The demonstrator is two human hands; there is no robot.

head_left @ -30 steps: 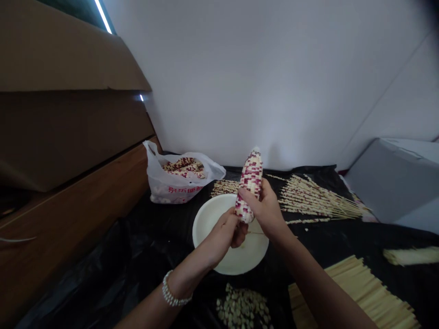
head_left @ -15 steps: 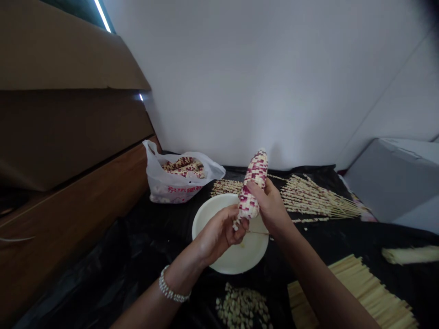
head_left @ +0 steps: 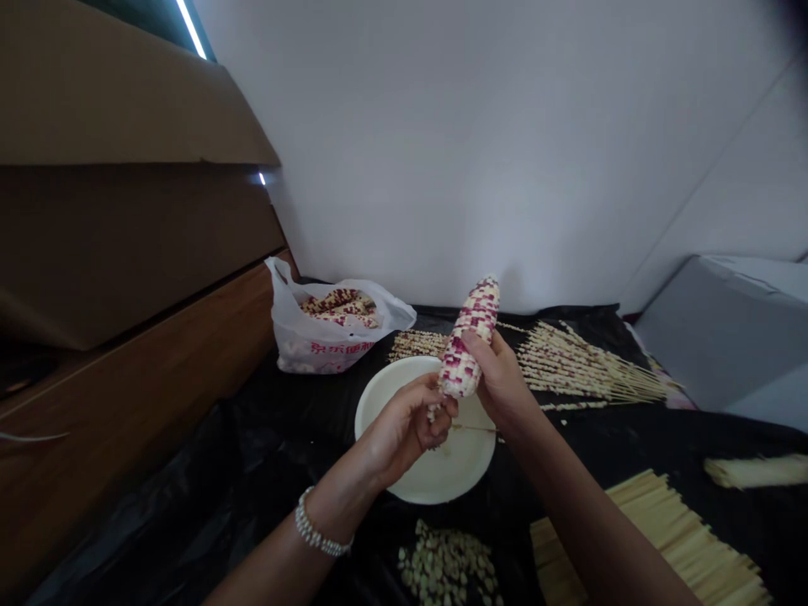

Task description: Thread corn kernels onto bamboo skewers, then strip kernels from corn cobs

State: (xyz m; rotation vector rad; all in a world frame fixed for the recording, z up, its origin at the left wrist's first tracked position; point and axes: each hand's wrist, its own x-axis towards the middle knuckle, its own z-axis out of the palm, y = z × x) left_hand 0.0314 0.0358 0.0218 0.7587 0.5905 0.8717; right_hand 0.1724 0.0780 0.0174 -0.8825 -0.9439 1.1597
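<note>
An ear of white and purple corn [head_left: 473, 328] stands tilted above a white bowl [head_left: 379, 396], with my right hand [head_left: 503, 379] wrapped round its right side, thumb across the kernels. My left hand [head_left: 420, 417] is at the ear's lower end, its fingers curled round a small strand of pale kernels [head_left: 433, 412]. A thin stick lies over the bowl's right rim. Behind the bowl and to its right are many sticks threaded with kernels [head_left: 555, 362].
A white plastic bag [head_left: 296, 337] with more corn ears stands at the back left. Loose pale pieces [head_left: 445, 564] lie in front of the bowl. Flat pale strips [head_left: 675, 539] are at the lower right. A grey box [head_left: 725, 328] stands at the right, cardboard [head_left: 126, 244] at the left.
The corn ear has tilted slightly further to the right, and my right hand has shifted a little with it. My left hand has barely moved.
</note>
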